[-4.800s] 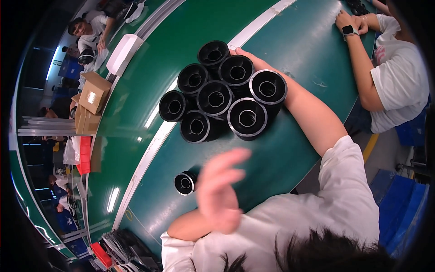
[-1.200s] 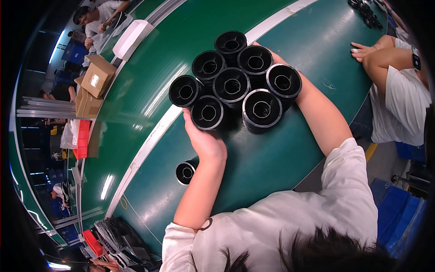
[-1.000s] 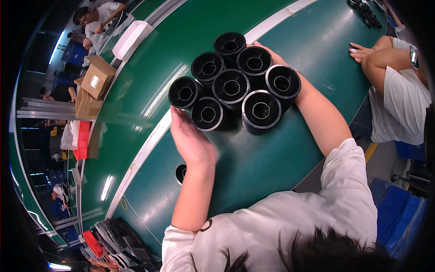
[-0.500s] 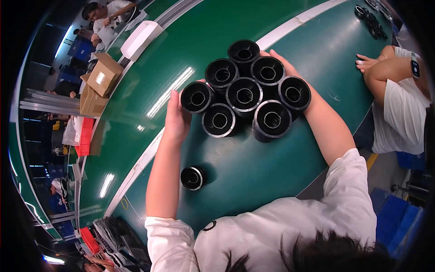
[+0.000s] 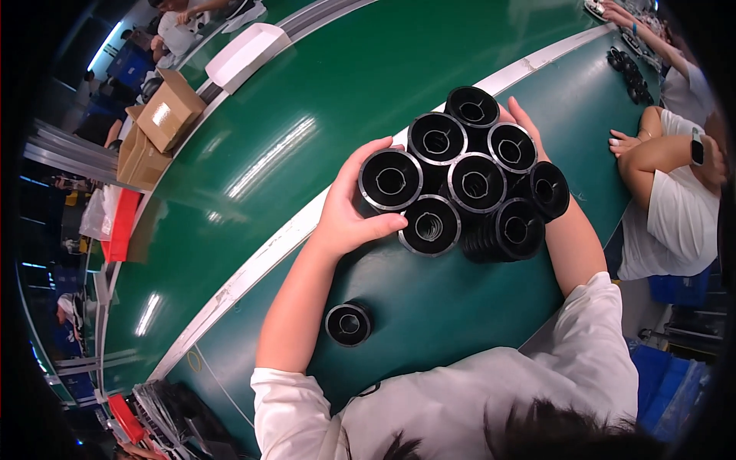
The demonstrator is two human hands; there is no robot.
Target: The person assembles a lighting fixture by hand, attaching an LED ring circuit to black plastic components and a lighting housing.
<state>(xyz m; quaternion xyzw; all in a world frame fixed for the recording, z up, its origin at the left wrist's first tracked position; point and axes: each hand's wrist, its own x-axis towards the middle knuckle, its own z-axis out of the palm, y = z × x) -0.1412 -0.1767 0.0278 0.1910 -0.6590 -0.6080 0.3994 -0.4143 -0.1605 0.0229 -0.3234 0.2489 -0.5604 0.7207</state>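
A green surface [image 5: 322,100] lies under both hands. Between them sits a tight cluster of black ribbed cylinders [image 5: 475,184]: the left hand [image 5: 349,211] cups its near-left side, the right hand [image 5: 525,126] presses its far side. One lone cylinder [image 5: 349,323] stands beside the left forearm.

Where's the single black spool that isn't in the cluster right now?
In the head view, the lone black spool stands on the green belt, just right of the left forearm, below the cluster of spools.
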